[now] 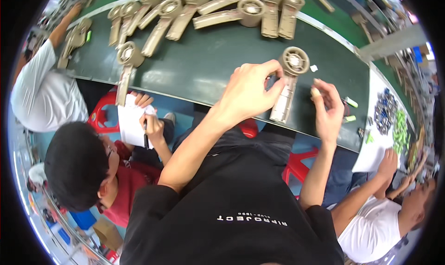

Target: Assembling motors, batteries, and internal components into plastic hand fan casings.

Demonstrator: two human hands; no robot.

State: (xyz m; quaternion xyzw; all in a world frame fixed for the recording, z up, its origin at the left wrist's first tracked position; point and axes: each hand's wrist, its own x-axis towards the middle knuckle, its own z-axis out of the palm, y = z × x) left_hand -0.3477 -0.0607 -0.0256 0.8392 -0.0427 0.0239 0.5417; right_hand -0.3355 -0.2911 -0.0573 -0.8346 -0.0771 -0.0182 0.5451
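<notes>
— What have your hands got right now?

— My left hand [248,91] rests on the tan plastic fan housing [288,82] that lies on the dark green tabletop [204,65]; my fingertips pinch it just under its round ribbed head, so that grip is closed on the housing. The long flat handle points back toward me.

— And the right?

— My right hand [328,109] is raised just beside the housing, fingers curled around a small pale piece [315,92]. I hold it closed between thumb and fingers; I cannot tell what the piece is.

— Any labels or packets nearby?

— A small white square scrap [314,68] lies just beyond the round head. To my right, little light green tabs [351,102] sit near the edge, and on a white sheet [371,158] are a heap of dark blue-grey small parts [384,109] and a heap of bright green ones [400,128].

— What else is on the surface?

— More tan housings [252,7], same matte plastic, same ring-and-handle shape, lie in a loose row along the far side. A person in red beside me holds a white paper [132,123] and a pen.
</notes>
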